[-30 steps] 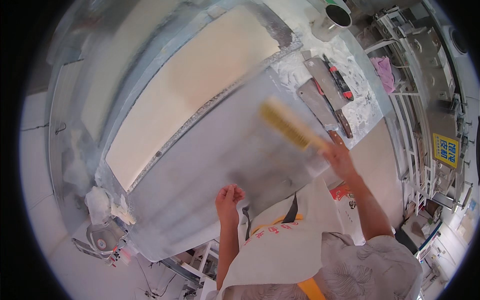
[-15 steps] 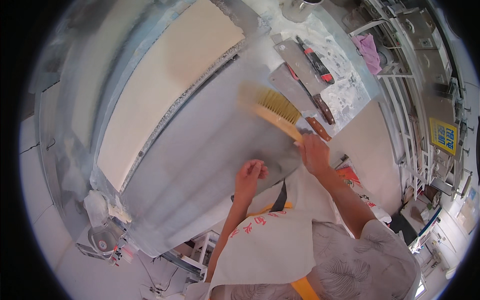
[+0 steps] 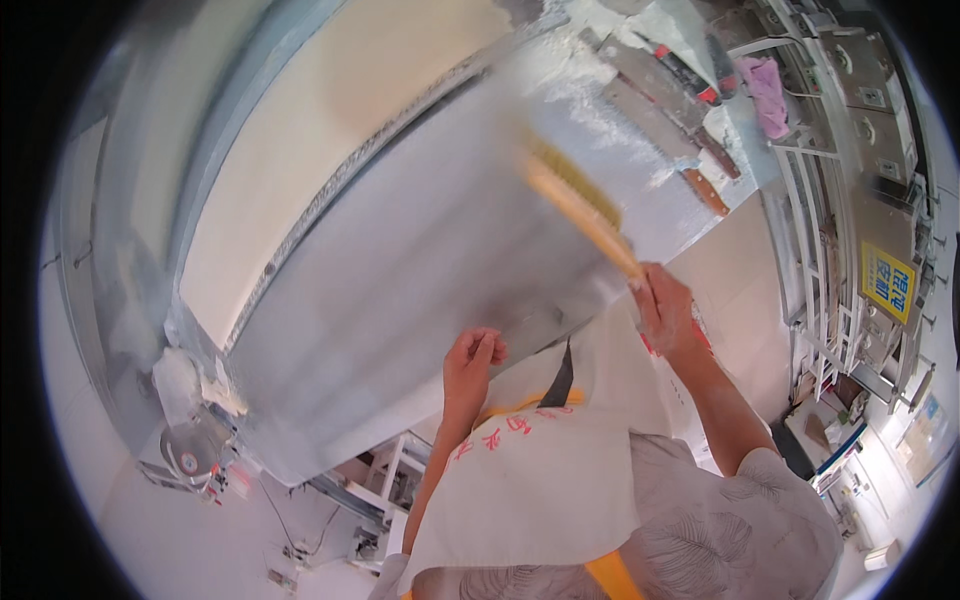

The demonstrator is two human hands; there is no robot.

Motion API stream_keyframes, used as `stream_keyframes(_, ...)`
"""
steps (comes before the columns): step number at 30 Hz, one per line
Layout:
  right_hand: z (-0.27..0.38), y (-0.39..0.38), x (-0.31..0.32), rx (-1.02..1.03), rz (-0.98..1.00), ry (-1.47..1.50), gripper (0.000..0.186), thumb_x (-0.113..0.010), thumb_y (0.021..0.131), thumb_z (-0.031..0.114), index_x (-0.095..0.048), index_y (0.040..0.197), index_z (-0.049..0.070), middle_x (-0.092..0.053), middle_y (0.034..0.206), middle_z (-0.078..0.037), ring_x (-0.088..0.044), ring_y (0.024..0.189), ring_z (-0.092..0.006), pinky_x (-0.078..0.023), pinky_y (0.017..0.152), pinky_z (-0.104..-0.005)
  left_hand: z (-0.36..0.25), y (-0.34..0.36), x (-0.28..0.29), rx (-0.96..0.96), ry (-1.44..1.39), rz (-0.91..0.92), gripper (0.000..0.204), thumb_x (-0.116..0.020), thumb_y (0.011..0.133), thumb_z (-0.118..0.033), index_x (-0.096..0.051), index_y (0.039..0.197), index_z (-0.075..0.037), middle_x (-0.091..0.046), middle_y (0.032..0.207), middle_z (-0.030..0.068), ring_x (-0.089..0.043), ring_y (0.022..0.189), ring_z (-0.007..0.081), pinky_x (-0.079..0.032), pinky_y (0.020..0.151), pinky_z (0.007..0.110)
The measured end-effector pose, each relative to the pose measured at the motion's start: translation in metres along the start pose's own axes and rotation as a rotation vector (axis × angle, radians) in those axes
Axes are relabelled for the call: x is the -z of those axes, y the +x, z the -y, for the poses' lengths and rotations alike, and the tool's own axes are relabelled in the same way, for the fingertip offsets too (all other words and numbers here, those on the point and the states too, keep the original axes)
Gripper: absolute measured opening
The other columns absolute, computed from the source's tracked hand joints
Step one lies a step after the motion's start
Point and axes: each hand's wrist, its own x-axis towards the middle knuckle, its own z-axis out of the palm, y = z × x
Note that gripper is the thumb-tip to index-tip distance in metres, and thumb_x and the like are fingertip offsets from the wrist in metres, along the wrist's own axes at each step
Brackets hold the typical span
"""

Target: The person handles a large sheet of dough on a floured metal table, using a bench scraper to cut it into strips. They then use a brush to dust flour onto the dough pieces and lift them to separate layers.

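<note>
My right hand (image 3: 667, 305) is closed around the handle of a long wooden bench brush (image 3: 580, 205). Its yellow bristles face the far right, and its far end is smeared by motion above the grey worktop (image 3: 390, 260). Closer to my body, my left hand (image 3: 474, 360) hovers over the near edge with its fingers curled in, and nothing shows in it. A long pale sheet of dough (image 3: 340, 110) lies beyond, at the far left. White flour (image 3: 575, 80) is scattered over the far right of the worktop.
Several knives lie by the flour at the far right, one with a brown riveted handle (image 3: 707, 192). A pink cloth (image 3: 765, 97) hangs on a white rack (image 3: 808, 220) at the right. A clear bag (image 3: 177, 385) rests at the left corner.
The brush and my right hand have swung to the right. My left hand has shifted slightly left and stays curled. The view has shifted, so the knives appear farther up and right.
</note>
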Motion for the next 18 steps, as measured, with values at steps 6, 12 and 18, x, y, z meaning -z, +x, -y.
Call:
stream_keyframes(6,0.021,-0.05,-0.064,-0.186,0.768,0.297,0.043,-0.058,0.11,0.043,-0.064,0.102,0.002,-0.06,0.076,-0.016,-0.062,0.072,-0.0314,-0.049,0.069,-0.0408,0.046,-0.076,0.04,0.173,0.233,0.192,0.033,-0.061,0.111,-0.03,-0.072,0.124,-0.002,-0.075,0.108,0.0078,-0.069,0.108,0.0168,-0.052,0.098,0.03)
stream_keyframes(12,-0.069,-0.081,-0.09,-0.169,0.673,0.126,0.038,-0.061,0.106,0.04,-0.07,0.102,0.004,-0.067,0.087,-0.012,-0.063,0.078,-0.0284,-0.051,0.072,-0.0411,0.129,-0.096,0.068,0.259,0.07,0.251,0.04,-0.061,0.111,-0.037,-0.071,0.127,-0.001,-0.073,0.121,0.0102,-0.066,0.118,0.017,-0.05,0.104,0.032)
stream_keyframes(18,-0.119,-0.092,-0.016,-0.141,0.187,0.217,0.022,-0.055,0.106,0.02,-0.07,0.098,0.005,-0.06,0.078,0.005,-0.056,0.073,-0.0086,-0.046,0.065,-0.0275,0.116,-0.085,0.09,0.138,0.182,0.283,0.035,-0.061,0.111,-0.031,-0.072,0.126,-0.001,-0.075,0.117,0.0076,-0.068,0.112,0.0145,-0.051,0.101,0.029)
